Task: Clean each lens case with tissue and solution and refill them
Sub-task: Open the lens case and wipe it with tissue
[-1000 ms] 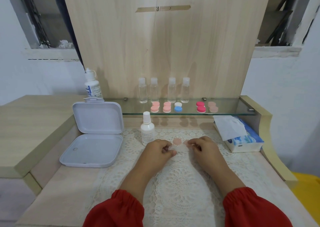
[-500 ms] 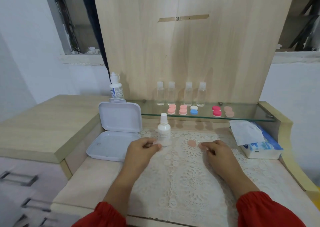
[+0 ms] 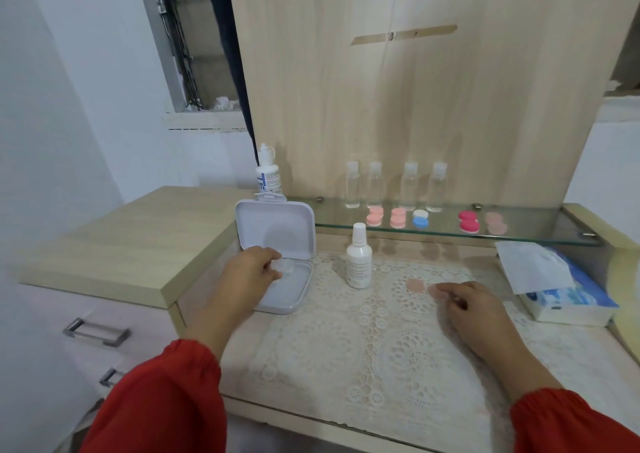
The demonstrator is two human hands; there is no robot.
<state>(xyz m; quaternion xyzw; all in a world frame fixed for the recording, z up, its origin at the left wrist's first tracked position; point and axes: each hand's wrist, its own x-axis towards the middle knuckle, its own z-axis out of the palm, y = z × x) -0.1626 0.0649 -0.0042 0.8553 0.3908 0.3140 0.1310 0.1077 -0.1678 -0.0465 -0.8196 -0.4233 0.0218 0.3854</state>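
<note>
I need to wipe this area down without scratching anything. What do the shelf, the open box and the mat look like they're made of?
Shelf: clear glass, probably; see-through, glossy, greenish front edge.
Open box: looks like matte white moulded plastic, with rounded corners and a hinged lid.
Mat: cream lace or crochet, maybe plastic imitation; openwork floral pattern.

Open box point(image 3: 277, 245) at the lace mat's point(image 3: 381, 331) left edge; spray bottle point(image 3: 359, 262) just right of it, on the mat. Behind, along the glass shelf point(image 3: 540, 233): four small bottles point(image 3: 394, 186) at the back, lens cases point(image 3: 436, 220) before them. Tissue pack point(image 3: 554, 286) at the desk's right edge. Solution bottle point(image 3: 268, 174) behind the box.
</note>
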